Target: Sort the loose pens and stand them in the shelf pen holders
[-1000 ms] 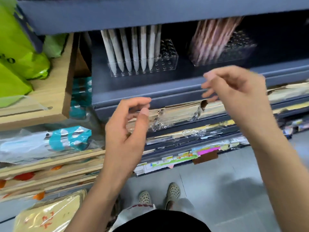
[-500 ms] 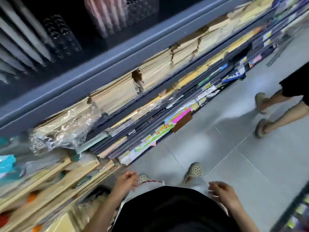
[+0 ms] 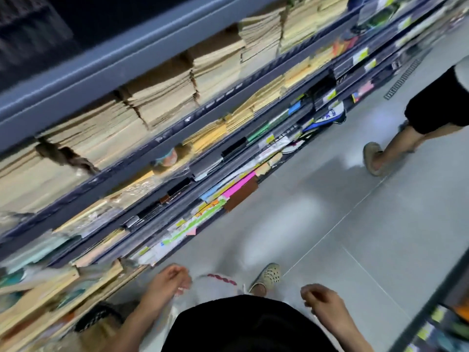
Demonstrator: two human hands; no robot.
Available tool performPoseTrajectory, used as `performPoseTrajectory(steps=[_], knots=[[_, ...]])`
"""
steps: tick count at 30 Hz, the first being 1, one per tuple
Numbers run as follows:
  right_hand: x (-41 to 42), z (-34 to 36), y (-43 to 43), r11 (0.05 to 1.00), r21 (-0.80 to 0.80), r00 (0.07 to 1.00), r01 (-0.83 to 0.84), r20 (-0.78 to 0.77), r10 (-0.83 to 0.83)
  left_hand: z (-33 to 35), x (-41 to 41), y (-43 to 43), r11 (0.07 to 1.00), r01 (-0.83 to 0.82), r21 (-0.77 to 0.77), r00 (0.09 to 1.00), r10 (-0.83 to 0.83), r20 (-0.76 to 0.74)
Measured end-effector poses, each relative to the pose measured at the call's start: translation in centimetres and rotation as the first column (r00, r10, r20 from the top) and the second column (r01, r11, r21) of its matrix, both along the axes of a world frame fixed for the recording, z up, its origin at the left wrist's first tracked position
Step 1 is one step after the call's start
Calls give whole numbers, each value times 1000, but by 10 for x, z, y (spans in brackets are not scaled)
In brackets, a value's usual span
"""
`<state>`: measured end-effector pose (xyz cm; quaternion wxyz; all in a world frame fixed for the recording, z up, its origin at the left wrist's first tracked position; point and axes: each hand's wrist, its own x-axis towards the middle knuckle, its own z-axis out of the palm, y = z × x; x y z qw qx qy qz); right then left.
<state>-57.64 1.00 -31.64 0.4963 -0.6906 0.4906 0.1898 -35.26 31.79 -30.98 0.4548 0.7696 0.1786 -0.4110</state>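
Note:
Both hands hang low at my waist, in front of my black top. My left hand [image 3: 168, 283] has its fingers curled at the edge of a white bag with red trim [image 3: 215, 279]; blur hides whether it grips the bag. My right hand [image 3: 322, 301] is loosely curled with nothing visible in it. No loose pen shows. The shelf pen holders are only a dark blurred patch [image 3: 28, 34] at the top left, far above both hands.
Grey shelves [image 3: 142, 62] run diagonally on the left, stacked with brown paper pads [image 3: 157, 102] and coloured stationery [image 3: 236, 186]. Another person's legs [image 3: 396, 146] stand on the grey floor at the right. A second shelf edge [image 3: 431, 313] is at the bottom right.
My hands have dropped from the pen-holder shelf to my waist. The view has swung right and down, so the pen holders slid out to the top left corner.

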Motion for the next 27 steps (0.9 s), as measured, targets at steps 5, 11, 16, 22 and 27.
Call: performPoseTrajectory(steps=[5, 11, 16, 22, 27], knots=[[46, 40, -89, 981, -97, 976, -169, 119, 180, 24, 12, -82, 996, 71, -52, 989, -64, 130], [155, 107, -172, 954, -206, 892, -216, 355, 279, 97, 73, -170, 972, 133, -191, 928, -55, 368], [274, 181, -223, 883, -422, 722, -205, 545, 428, 192, 134, -238, 933, 135, -333, 798, 96, 595], [374, 241, -278, 731, -678, 498, -71, 611, 615, 294, 201, -310, 931, 234, -281, 506, 130, 853], [448, 274, -314, 561, -828, 379, -7, 517, 768, 323, 298, -364, 991, 79, -112, 415, 69, 907]])
